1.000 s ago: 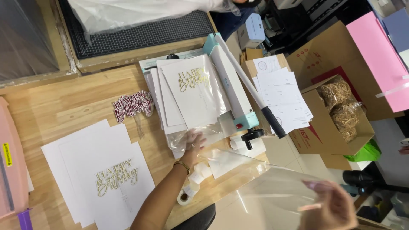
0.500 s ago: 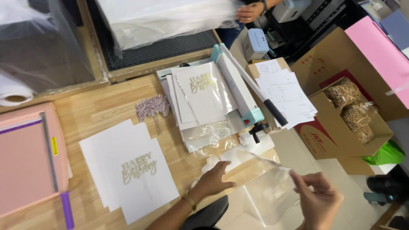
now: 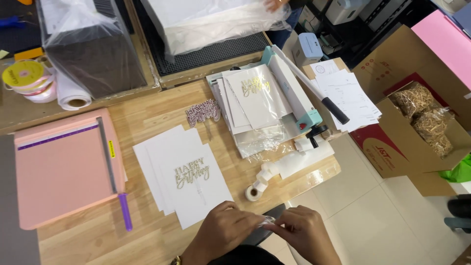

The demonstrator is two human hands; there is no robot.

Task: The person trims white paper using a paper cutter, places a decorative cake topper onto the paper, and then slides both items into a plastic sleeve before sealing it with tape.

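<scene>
We have both hands together at the six o'clock edge of the wooden table (image 3: 147, 122); our left hand (image 3: 228, 228) and our right hand (image 3: 306, 235) each pinch a small piece of clear plastic film (image 3: 267, 222) between fingertips, so both are closed on it, not slack. The film sits between the two hands, just off the table's near edge, at about five o'clock from the stack of white cards (image 3: 184, 176); its long axis seems to run from nine to three o'clock, hand to hand, though it is too transparent for us to tell which end leads.

We judge the main risk to be the film slipping or tearing; it is thin and glossy, and a pull from both sides at once could split it or crumple it. It could also cling to our fingers; static would do that. The small tape roll (image 3: 253, 192) lies near at eleven o'clock from our hands; a careless elbow might knock it off the edge.
</scene>
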